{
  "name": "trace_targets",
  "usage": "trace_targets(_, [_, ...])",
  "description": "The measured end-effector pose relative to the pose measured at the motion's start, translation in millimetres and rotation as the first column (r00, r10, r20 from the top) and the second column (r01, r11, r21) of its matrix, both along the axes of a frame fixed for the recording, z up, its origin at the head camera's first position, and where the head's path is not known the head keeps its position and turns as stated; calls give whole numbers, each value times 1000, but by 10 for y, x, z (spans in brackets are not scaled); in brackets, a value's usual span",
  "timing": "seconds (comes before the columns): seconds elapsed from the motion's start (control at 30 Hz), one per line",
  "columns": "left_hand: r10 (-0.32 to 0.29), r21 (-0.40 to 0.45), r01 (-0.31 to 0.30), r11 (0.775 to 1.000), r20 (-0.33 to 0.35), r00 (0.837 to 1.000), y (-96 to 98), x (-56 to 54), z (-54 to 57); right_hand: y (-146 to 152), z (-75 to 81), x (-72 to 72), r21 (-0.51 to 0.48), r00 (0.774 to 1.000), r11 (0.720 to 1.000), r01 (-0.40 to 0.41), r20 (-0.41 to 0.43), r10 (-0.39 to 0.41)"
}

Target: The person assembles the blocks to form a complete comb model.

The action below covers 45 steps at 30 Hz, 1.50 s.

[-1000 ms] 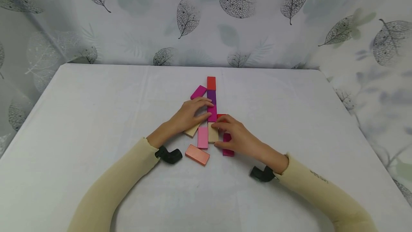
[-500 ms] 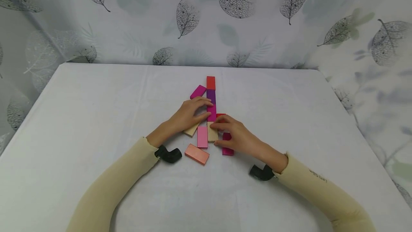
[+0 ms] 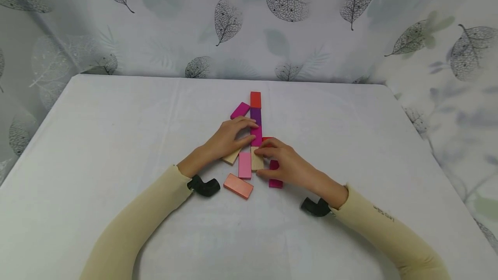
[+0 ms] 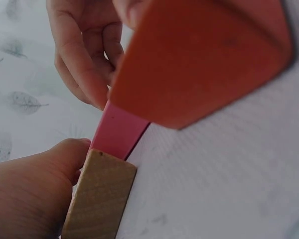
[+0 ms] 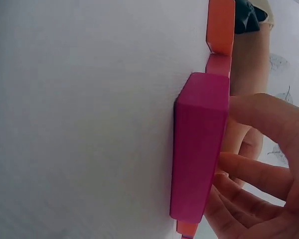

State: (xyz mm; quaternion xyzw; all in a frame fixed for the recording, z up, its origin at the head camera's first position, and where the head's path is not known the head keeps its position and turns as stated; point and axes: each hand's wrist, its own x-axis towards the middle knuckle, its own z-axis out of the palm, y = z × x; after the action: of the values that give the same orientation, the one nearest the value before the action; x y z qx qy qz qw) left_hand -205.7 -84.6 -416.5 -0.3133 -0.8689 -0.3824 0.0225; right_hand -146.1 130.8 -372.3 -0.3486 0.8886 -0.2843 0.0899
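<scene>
In the head view several small blocks lie on a white table. A column runs from a red block [image 3: 255,100] through a purple block [image 3: 255,116] and a magenta block [image 3: 257,139] to a plain wooden block [image 3: 256,163]. My left hand [image 3: 229,137] rests its fingertips and thumb on the purple and magenta blocks, fingers loosely bent. The wooden block is held by my right hand [image 3: 287,165], thumb at its near end, fingers at the far end. A pink block [image 3: 244,166] lies along its left side. The left palm partly covers another wooden block [image 3: 232,157].
An orange block [image 3: 238,186] lies slantwise in front. A dark magenta block [image 3: 276,183] is partly under the right hand, and a red block [image 3: 267,139] shows behind it. Another magenta block [image 3: 240,110] leans toward the column. Leaf-patterned cloth [image 3: 249,62] hangs behind the table [image 3: 136,116].
The right thumb has shifted slightly to the left at the wooden block's near end. The left hand and the blocks have stayed in place.
</scene>
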Motion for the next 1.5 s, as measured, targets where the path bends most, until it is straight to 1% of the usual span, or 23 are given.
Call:
trace_targets(0.2, [-17,-6,17,1000,-8,1000,0,-19,-6,55,-13,-15,-129,998,991,47,37,-43])
trace_targets(0.3, [-19,-3,19,1000,-15,1000,-5,-27,-10,83,-26,-48,-179,998,982,58,20,-56])
trace_targets(0.4, [-18,2,18,1000,-16,1000,-10,-29,-15,104,-36,-86,-200,997,977,75,-7,-78])
trace_targets(0.5, [-17,1,17,1000,-11,1000,-15,-27,-17,115,-37,-113,-197,994,976,97,-19,-103])
trace_targets(0.67, [-16,-4,16,1000,12,1000,-13,-14,-4,123,-35,-145,-164,990,977,135,-27,-141])
trace_targets(0.87, [-9,-19,9,1000,26,1000,-13,-7,3,133,-45,-186,-146,984,974,175,-13,-179])
trace_targets(1.0, [-4,-21,5,1000,27,1000,-15,-7,7,141,-61,-215,-126,984,976,180,18,-179])
trace_targets(1.17, [-8,-17,8,1000,22,1000,-9,-7,11,162,-76,-240,-129,983,975,180,57,-174])
trace_targets(1.5, [-8,-9,8,1000,11,1000,-15,-10,-1,174,-83,-279,-132,987,979,156,55,-150])
